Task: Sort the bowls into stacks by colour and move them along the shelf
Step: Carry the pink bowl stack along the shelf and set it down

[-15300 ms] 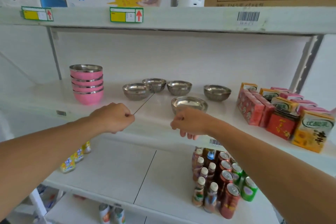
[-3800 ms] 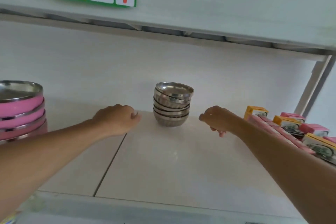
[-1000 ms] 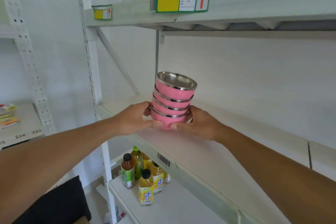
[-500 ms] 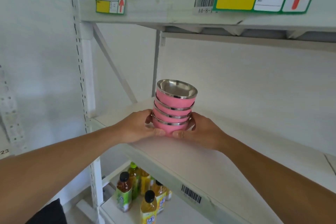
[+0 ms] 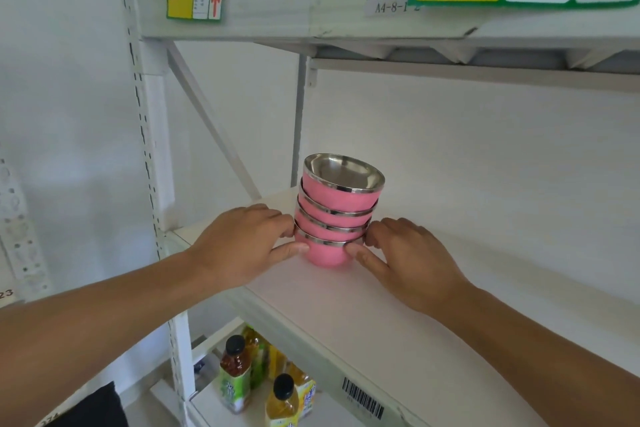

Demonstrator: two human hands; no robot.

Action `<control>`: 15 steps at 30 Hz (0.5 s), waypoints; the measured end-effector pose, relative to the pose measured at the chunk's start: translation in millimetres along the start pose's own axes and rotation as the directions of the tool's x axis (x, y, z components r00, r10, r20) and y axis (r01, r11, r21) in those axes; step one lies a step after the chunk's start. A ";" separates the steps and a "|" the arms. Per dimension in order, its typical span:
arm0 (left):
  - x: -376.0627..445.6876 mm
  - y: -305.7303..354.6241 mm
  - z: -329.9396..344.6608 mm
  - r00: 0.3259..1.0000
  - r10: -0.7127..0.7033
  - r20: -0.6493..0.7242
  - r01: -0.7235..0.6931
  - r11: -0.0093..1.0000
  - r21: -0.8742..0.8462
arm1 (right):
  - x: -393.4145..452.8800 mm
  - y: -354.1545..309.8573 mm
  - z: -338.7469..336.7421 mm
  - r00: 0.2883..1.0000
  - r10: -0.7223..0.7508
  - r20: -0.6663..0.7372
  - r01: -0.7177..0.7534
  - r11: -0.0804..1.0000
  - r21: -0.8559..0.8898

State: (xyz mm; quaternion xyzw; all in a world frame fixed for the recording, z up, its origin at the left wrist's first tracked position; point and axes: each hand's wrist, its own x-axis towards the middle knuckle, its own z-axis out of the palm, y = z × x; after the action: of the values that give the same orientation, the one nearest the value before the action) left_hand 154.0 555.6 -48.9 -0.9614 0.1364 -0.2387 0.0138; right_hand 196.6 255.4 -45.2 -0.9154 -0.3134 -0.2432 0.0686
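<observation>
A stack of several pink bowls (image 5: 334,215) with steel rims and shiny insides stands on the white shelf (image 5: 398,315) near its left end, leaning slightly to the right. My left hand (image 5: 242,246) grips the lowest bowl from the left side. My right hand (image 5: 408,260) presses against the same bowl from the right. Both thumbs touch the pink base. The steel bowls are out of view.
The shelf's left upright post (image 5: 145,156) and a diagonal brace (image 5: 211,125) stand just left of the stack. An upper shelf (image 5: 381,0) with price labels hangs above. Drink bottles (image 5: 239,374) sit on the shelf below.
The pink stack has come down from a slight lift onto the shelf board near its left end. Both hands have stayed on it. The camera has moved closer.
</observation>
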 end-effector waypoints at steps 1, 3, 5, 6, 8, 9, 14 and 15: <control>2.4 0.6 0.8 1.000 -0.006 0.007 0.006 1.000 0.011 | 3.7 0.0 1.9 1.000 -0.008 0.011 0.008 1.000 -0.001; 7.5 -1.0 4.2 0.999 -0.032 0.018 0.032 0.999 0.008 | 13.0 2.7 7.9 0.999 0.004 0.041 -0.005 1.000 0.012; 15.9 -4.2 9.0 0.997 -0.065 0.044 0.066 0.998 -0.021 | 24.7 6.6 16.1 0.996 0.031 0.079 -0.036 0.998 0.052; 22.2 -6.2 12.4 0.995 -0.082 0.059 0.084 0.996 -0.033 | 32.1 8.2 20.5 0.995 0.045 0.094 -0.052 0.996 0.074; 39.0 -11.4 19.8 0.989 -0.116 0.095 0.122 0.991 -0.051 | 47.9 10.6 28.6 0.990 0.081 0.117 -0.094 0.990 0.108; 48.9 -14.4 23.6 0.985 -0.130 0.117 0.138 0.989 -0.059 | 56.2 11.5 32.2 0.987 0.102 0.126 -0.117 0.987 0.113; 94.8 -30.9 47.1 0.960 -0.179 0.216 0.209 0.970 -0.126 | 94.0 20.9 49.8 0.967 0.195 0.167 -0.211 0.974 0.088; 101.9 -32.5 52.5 0.954 -0.193 0.231 0.230 0.963 -0.142 | 99.9 23.1 52.5 0.962 0.208 0.175 -0.224 0.971 0.081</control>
State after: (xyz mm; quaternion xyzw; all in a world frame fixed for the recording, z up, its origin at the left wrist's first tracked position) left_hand 273.0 557.5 -46.1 -0.9883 0.0496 -0.1212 -0.0779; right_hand 300.2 305.6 -41.6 -0.9565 -0.2279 -0.1416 0.1143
